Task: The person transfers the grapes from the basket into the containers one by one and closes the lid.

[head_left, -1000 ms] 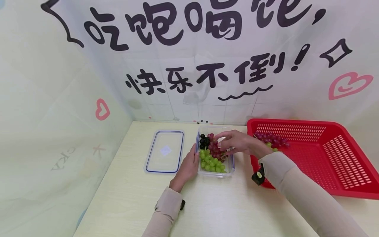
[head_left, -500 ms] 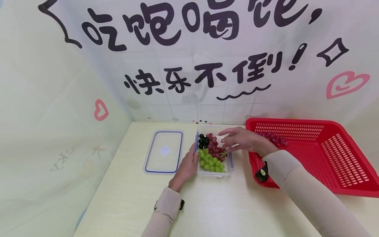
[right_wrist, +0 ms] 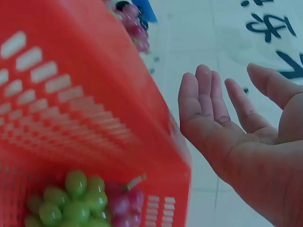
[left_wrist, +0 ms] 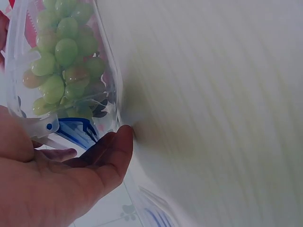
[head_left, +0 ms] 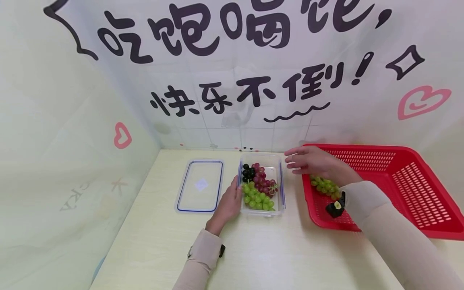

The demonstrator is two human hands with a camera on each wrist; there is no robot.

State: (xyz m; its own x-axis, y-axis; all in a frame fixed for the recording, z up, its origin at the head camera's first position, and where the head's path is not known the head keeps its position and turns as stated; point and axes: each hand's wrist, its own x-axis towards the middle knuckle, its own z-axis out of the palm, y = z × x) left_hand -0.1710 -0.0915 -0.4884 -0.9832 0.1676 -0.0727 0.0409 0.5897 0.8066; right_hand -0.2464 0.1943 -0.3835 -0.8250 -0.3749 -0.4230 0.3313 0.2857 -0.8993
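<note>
My left hand [head_left: 229,202] rests along the left side of a clear plastic food container [head_left: 262,213], its fingers by the blue-edged clip [left_wrist: 78,131] in the left wrist view. Inside the container lie a bunch of green grapes [head_left: 256,198], a bunch of red grapes [head_left: 262,177] and some black grapes [head_left: 248,172]. My right hand [head_left: 308,161] holds nothing. It hovers over the left rim of the red basket [head_left: 384,209], fingers spread and pointing at the container. In the right wrist view its palm [right_wrist: 236,146] shows bare beside the basket wall.
A clear lid [head_left: 200,187] with a blue seal lies on the table [head_left: 253,253] left of the container. More green grapes [head_left: 324,186] sit in the basket; red grapes [right_wrist: 124,203] lie beside them. A printed wall sheet [head_left: 217,137] stands behind the table.
My right hand has drawn back from over the red grapes in the container, moving right to the basket's rim. The left hand stays against the container.
</note>
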